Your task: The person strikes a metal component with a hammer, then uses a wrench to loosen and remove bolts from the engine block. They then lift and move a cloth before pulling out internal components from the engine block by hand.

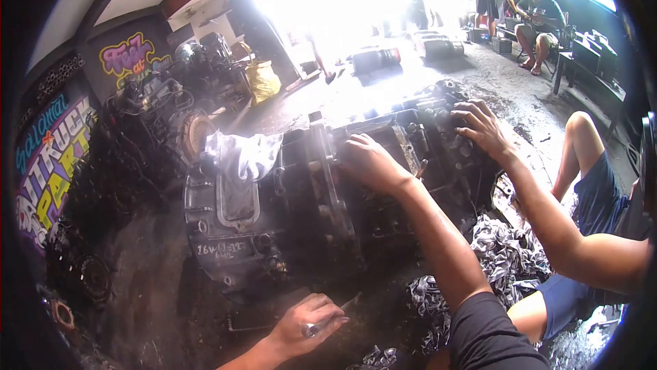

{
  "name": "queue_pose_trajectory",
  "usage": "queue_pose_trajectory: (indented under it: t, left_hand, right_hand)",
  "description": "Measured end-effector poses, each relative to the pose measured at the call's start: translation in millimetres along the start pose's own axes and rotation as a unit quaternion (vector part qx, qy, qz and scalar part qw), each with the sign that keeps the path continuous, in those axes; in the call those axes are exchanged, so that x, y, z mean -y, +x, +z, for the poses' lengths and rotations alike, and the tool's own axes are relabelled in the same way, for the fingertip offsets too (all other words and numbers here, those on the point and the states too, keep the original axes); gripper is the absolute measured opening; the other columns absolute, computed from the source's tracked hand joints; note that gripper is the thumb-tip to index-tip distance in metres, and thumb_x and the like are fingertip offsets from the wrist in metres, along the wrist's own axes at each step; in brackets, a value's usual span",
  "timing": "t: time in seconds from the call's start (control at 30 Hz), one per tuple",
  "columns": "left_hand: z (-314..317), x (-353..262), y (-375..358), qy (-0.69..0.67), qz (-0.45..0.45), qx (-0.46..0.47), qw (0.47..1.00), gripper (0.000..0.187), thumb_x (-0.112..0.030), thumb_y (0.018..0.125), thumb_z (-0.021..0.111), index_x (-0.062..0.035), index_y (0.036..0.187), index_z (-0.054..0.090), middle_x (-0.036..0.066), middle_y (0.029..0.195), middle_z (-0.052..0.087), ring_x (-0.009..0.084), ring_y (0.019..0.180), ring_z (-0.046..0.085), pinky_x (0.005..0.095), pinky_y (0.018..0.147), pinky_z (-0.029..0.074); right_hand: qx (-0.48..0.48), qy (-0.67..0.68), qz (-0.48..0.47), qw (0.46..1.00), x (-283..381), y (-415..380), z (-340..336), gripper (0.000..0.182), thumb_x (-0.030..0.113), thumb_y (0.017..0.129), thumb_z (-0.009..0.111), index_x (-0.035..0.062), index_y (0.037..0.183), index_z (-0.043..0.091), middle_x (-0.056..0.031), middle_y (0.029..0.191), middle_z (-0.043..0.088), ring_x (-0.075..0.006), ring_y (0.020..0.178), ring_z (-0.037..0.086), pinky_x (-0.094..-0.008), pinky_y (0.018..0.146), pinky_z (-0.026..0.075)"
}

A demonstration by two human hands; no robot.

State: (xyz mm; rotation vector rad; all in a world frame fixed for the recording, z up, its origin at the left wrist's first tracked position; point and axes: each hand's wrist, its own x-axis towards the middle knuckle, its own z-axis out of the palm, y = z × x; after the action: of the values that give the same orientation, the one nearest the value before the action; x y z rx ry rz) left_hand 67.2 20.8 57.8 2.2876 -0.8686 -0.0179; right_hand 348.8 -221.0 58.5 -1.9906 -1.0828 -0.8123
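A large dark truck gearbox casing (205,233), with pale handwriting on its lower side, lies across the middle of the head view. My left hand (311,322), below the casing, is closed around a slim metal tool (311,330). Its round shiny end faces me, and its thin tip points up and right; its exact kind does not show. On top of the casing rests my right hand (375,165), fingers bent, fingertips hidden; whatever it grips cannot be made out. A white cloth (246,154) drapes over the casing's left end.
A co-worker's hand (482,127) touches the casing's right end. That person sits close on the right, in blue shorts (599,189). Striped rags (510,247) are heaped between us. Engine parts (147,113) and a yellow sack (263,81) stand left. Another person (540,21) sits farther back.
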Motion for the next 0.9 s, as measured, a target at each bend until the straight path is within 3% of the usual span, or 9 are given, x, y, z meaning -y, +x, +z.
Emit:
queue_pose_trajectory:
  t: [0.27, 0.3, 0.33, 0.43, 0.63, 0.73, 0.9]
  left_hand:
    - [3.3, -1.0, 1.3, 0.019, 0.024, -0.005, 1.0, 0.01, -0.006, 0.084, 0.078, -0.0044, 0.091, 0.072, 0.01, 0.087, 0.066, 0.0269, 0.079, 0.064, 0.0373, 0.069, 0.052]
    - [5.4, -5.7, -0.4, 0.036, 0.029, -0.025, 0.999, 0.008, -0.006, 0.085, 0.076, -0.0039, 0.091, 0.071, 0.011, 0.086, 0.064, 0.0284, 0.078, 0.063, 0.038, 0.068, 0.05]
    - [6.3, -9.6, -0.3, 0.056, 0.029, -0.049, 0.997, 0.006, -0.006, 0.087, 0.074, -0.0033, 0.09, 0.07, 0.013, 0.086, 0.062, 0.03, 0.077, 0.061, 0.0387, 0.068, 0.049]
    - [4.6, -15.8, 2.6, 0.04, 0.025, -0.047, 0.998, 0.006, -0.004, 0.086, 0.074, -0.0029, 0.089, 0.069, 0.013, 0.084, 0.062, 0.0292, 0.074, 0.06, 0.0383, 0.065, 0.048]
    - [3.2, -20.1, 2.9, 0.048, 0.022, -0.044, 0.998, 0.007, -0.003, 0.086, 0.074, -0.0019, 0.09, 0.069, 0.012, 0.085, 0.061, 0.0289, 0.073, 0.06, 0.0375, 0.063, 0.048]
    - [4.2, -18.7, 2.0, 0.045, 0.019, -0.045, 0.998, 0.007, -0.004, 0.086, 0.074, -0.002, 0.091, 0.069, 0.012, 0.085, 0.061, 0.0282, 0.073, 0.06, 0.0369, 0.063, 0.048]
    - [2.8, -21.5, 1.7, 0.046, 0.027, -0.046, 0.998, 0.007, -0.003, 0.086, 0.074, -0.002, 0.091, 0.069, 0.011, 0.085, 0.061, 0.0256, 0.072, 0.06, 0.0352, 0.062, 0.048]
  right_hand:
    - [-0.016, -0.018, 0.025, 0.999, 7.5, -0.9, -7.4, 0.016, 0.012, 0.086, 0.072, 0.0035, 0.093, 0.06, -0.0164, 0.095, 0.061, -0.0384, 0.096, 0.057, -0.0481, 0.087, 0.049]
    - [0.024, -0.042, 0.037, 0.998, 11.3, 2.2, -9.9, 0.016, 0.014, 0.088, 0.071, 0.0039, 0.095, 0.061, -0.0153, 0.097, 0.062, -0.0376, 0.098, 0.058, -0.0478, 0.09, 0.048]
    - [-0.035, -0.036, 0.016, 0.999, 17.5, -1.2, -10.6, 0.014, 0.015, 0.089, 0.069, 0.0045, 0.095, 0.061, -0.0141, 0.1, 0.062, -0.0357, 0.101, 0.059, -0.0463, 0.093, 0.047]
    - [-0.014, -0.002, 0.026, 1.0, 17.8, -3.4, -13.0, 0.012, 0.017, 0.092, 0.065, 0.0052, 0.096, 0.062, -0.0132, 0.104, 0.061, -0.0324, 0.106, 0.058, -0.0441, 0.098, 0.046]
    - [0.012, -0.066, -0.022, 0.997, 5.2, -4.7, -5.3, 0.019, 0.02, 0.091, 0.064, 0.0047, 0.103, 0.061, -0.0134, 0.105, 0.06, -0.0349, 0.11, 0.058, -0.0455, 0.101, 0.045]
    - [0.017, -0.048, 0.025, 0.998, 21.7, -6.3, -19.0, 0.019, 0.02, 0.09, 0.065, 0.0051, 0.102, 0.061, -0.0128, 0.106, 0.061, -0.0346, 0.11, 0.058, -0.0448, 0.101, 0.045]
    - [0.014, -0.076, 0.008, 0.997, 29.6, -5.5, -24.4, 0.019, 0.018, 0.088, 0.065, 0.0081, 0.105, 0.063, -0.0102, 0.108, 0.062, -0.0315, 0.11, 0.059, -0.0434, 0.103, 0.044]
